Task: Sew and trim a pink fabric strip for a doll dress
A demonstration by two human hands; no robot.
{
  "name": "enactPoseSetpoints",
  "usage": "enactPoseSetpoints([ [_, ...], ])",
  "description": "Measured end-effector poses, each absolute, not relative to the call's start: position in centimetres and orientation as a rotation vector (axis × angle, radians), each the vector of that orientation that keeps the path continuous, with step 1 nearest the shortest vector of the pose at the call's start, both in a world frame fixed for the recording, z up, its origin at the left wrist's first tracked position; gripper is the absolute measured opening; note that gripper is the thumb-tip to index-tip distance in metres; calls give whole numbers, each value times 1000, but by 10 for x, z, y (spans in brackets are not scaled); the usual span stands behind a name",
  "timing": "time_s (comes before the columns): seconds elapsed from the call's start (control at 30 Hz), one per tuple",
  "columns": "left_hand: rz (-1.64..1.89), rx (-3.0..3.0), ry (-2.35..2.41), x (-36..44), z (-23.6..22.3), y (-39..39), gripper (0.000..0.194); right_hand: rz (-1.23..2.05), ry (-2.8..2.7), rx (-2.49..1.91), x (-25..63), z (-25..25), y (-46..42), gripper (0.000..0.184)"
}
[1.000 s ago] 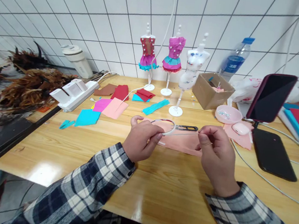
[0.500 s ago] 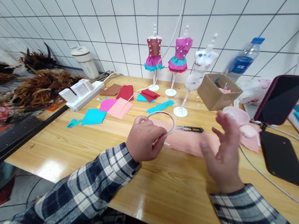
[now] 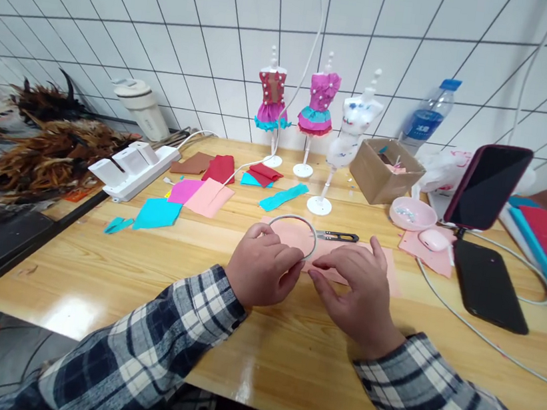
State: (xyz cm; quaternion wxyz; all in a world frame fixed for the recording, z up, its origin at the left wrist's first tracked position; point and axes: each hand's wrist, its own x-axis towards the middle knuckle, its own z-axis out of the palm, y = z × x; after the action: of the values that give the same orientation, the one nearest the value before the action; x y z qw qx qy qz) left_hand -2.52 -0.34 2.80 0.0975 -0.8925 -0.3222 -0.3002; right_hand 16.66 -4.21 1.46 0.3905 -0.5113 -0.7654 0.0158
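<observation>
My left hand (image 3: 265, 266) is closed, pinching a thin whitish hoop (image 3: 295, 217) that stands up above its fingers. Close by on the right, my right hand (image 3: 356, 290) has its thumb and index fingertips near the hoop's lower end, with a small gap between them. Nothing can be made out in that hand. Beneath and beyond both hands lies a pink cloth strip (image 3: 389, 268). Black-handled thread snips (image 3: 338, 236) rest on it, partly past the right hand's fingers.
Two dressed mini mannequins (image 3: 272, 100) and a white patterned one (image 3: 357, 125) stand at the back. Cloth scraps (image 3: 157, 214) and a power strip (image 3: 131, 173) are left; a cardboard box (image 3: 382, 179), pink bowl (image 3: 413, 217), phone (image 3: 490, 186) and cable (image 3: 468, 335) are right.
My right hand has moved left and down from a raised, spread pose to beside the left hand, its thumb and index drawing together. The left hand still pinches the hoop.
</observation>
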Motion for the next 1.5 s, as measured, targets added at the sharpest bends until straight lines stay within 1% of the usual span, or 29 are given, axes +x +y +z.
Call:
enactPoseSetpoints([
  [0.17, -912, -2638, -936, -23, 25, -3, 20, 107, -1958, -1292, 168, 11, -39, 10],
  [0.33, -926, -2639, -966, -21, 25, -4, 21, 51, -1955, -1307, 169, 13, -40, 11],
  [0.53, -919, -2675, -988, -22, 23, -2, 21, 16, -1952, -1328, 167, 15, -40, 7],
  [0.63, -944, -2729, -1071, -20, 23, -4, 19, -22, -1988, -1307, 167, 18, -41, 7],
  [0.77, -1114, -2832, -1252, -14, 27, -11, 18, -171, -1981, -1221, 164, 25, -46, 6],
  [0.9, -1385, -2571, -1604, -30, 31, 5, 19, -207, -1928, -1190, 171, 27, -46, 9],
  [0.93, -1377, -2478, -1673, -41, 30, 16, 20, -165, -1910, -1209, 174, 27, -44, 9],
  [0.97, -1299, -2431, -1693, -53, 27, 29, 22, -83, -1898, -1238, 179, 27, -41, 10],
  [1.0, -1130, -2458, -1669, -67, 23, 43, 23, 41, -1886, -1277, 183, 28, -38, 11],
  [1.07, -727, -2556, -1598, -94, 12, 68, 25, 398, -1843, -1361, 192, 32, -30, 15],
  [1.1, -658, -2567, -1612, -105, 8, 77, 24, 592, -1799, -1398, 195, 35, -25, 16],
  [1.13, -625, -2562, -1629, -112, 4, 82, 28, 778, -1751, -1418, 197, 38, -21, 18],
  [1.23, -645, -2399, -1684, -109, 4, 77, 67, 1259, -1612, -1399, 198, 49, -10, 25],
  [1.27, -706, -2339, -1653, -101, 7, 70, 71, 1378, -1575, -1388, 197, 50, -7, 26],
  [1.3, -775, -2372, -1562, -90, 10, 63, 61, 1476, -1542, -1383, 195, 51, -4, 26],
  [1.37, -866, -2633, -1348, -64, 13, 48, 26, 1610, -1504, -1388, 190, 49, 2, 26],
  [1.4, -875, -2801, -1262, -53, 12, 43, 15, 1649, -1502, -1402, 187, 46, 4, 26],
  [1.5, -835, -3072, -1261, -32, 1, 37, 7, 1690, -1523, -1498, 180, 39, 9, 23],
])
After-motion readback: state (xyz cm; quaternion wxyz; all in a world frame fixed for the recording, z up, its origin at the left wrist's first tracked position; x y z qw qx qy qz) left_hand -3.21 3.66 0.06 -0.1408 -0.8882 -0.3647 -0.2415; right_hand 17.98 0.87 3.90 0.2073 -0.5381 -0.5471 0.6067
